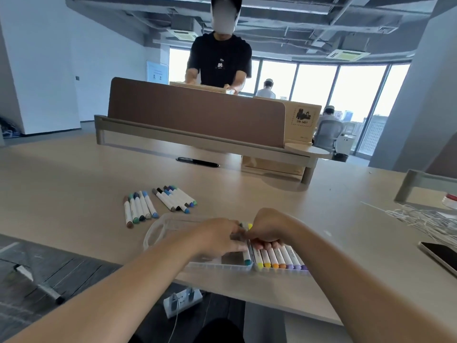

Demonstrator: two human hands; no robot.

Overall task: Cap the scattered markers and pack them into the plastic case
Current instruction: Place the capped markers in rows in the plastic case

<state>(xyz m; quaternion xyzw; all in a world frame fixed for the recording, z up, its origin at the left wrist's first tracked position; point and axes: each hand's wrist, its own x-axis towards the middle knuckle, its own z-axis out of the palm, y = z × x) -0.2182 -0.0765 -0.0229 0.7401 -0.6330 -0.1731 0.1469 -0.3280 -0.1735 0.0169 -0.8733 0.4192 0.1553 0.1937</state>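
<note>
Hands meet over the clear plastic case (153, 231), which lies at the near edge of the tabletop (74, 181). Left hand (217, 236) reaches in from the left, fingers curled and pinching a dark marker (236, 236). The marker is blurred and lies crosswise above the middle of the case, right at the fingertips.

Right hand (268, 229) sits just beside it, thumb side touching the same marker. Its fingers (268, 243) are curled down onto the packed markers (282, 259). Cannot tell whether they grip anything or only rest there.

The packed row fills the right part of the case, side by side, caps toward the near wall: yellow, orange, then purple. A teal-capped marker (246, 258) lies at the left end of the row, directly under the meeting hands. The left part of the case shows bare bottom.

Two bunches wait on the tabletop beyond the case, well apart from both hands: left bunch (139, 207) and right bunch (174, 198).

Phone (439, 256) and white cables (425, 220) lie far right.
</note>
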